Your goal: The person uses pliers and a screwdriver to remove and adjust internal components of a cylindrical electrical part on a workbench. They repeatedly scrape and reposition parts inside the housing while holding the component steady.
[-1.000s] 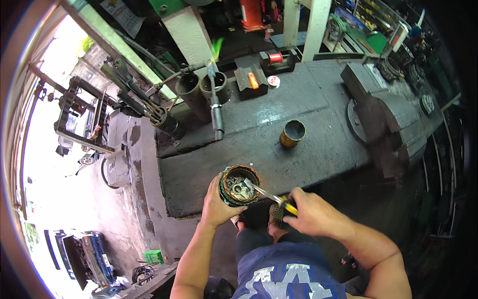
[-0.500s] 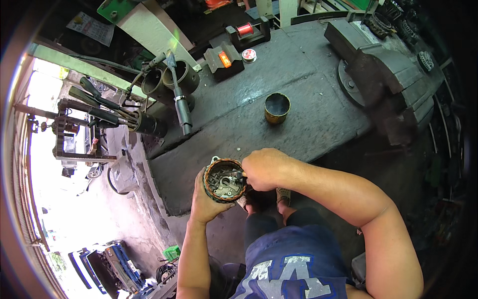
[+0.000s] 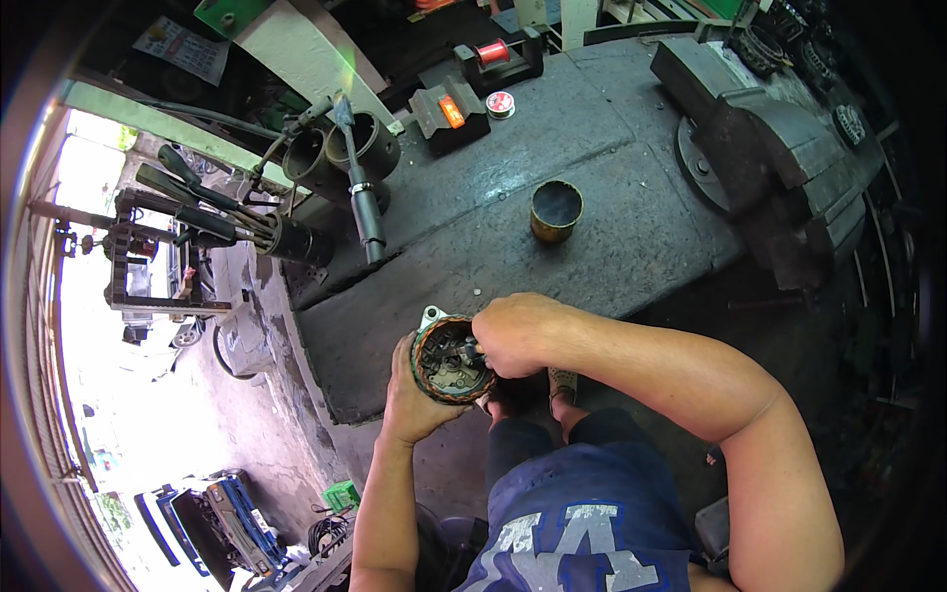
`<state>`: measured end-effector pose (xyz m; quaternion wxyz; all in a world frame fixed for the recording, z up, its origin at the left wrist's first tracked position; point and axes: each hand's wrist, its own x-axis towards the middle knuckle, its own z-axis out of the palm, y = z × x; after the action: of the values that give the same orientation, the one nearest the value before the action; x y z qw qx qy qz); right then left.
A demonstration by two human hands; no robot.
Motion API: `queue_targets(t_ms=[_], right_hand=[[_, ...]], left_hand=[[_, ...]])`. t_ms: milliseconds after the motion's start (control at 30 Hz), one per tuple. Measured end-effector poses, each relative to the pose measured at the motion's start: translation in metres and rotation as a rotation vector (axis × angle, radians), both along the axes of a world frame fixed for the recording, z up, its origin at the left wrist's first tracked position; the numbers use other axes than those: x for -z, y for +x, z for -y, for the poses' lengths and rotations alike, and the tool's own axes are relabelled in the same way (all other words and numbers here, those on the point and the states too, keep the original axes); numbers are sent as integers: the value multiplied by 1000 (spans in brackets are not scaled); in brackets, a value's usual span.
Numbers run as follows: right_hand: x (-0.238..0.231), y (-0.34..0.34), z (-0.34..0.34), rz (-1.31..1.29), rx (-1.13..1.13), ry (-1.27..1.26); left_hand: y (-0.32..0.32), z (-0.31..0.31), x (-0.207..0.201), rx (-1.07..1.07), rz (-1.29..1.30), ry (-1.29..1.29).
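My left hand (image 3: pixel 409 400) is wrapped round the outside of an alternator housing (image 3: pixel 431 314), its open end facing up. A ring of copper windings (image 3: pixel 419 370) lines the rim, and grey metal parts (image 3: pixel 456 375) show inside. At the housing's right rim, my right hand (image 3: pixel 513 333) is closed in a fist round a small dark tool (image 3: pixel 472 350). The tool's end reaches into the housing. Most of it is hidden by my fingers, so its kind does not show.
On the dark workbench stands a brass-coloured cup (image 3: pixel 555 222). Beyond it are a solder spool (image 3: pixel 501 105), a metal block with an orange item (image 3: pixel 451 111) and a red wire reel (image 3: pixel 491 52). A large vise (image 3: pixel 789 168) sits right; left, a torch-like tool (image 3: pixel 363 202) leans on metal tubes (image 3: pixel 370 148).
The housing has shifted slightly right and tilted a little in my left hand. My right hand has moved slightly left, and the tool reaches further in over the inner parts.
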<state>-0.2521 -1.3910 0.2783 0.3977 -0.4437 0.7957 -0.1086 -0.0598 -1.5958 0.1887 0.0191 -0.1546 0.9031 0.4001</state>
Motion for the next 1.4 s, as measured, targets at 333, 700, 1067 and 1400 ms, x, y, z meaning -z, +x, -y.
queue_targets(t_ms=[333, 700, 1067, 1400], right_hand=[[1, 18, 1, -205, -28, -65], [5, 44, -6, -317, -108, -4], [-9, 32, -22, -113, -28, -50], [-7, 33, -17, -121, -34, -75]], left_hand=[[-7, -6, -12, -14, 21, -30], [0, -2, -7, 7, 15, 3], [0, -3, -6, -18, 18, 2], [-8, -6, -18, 43, 57, -47]])
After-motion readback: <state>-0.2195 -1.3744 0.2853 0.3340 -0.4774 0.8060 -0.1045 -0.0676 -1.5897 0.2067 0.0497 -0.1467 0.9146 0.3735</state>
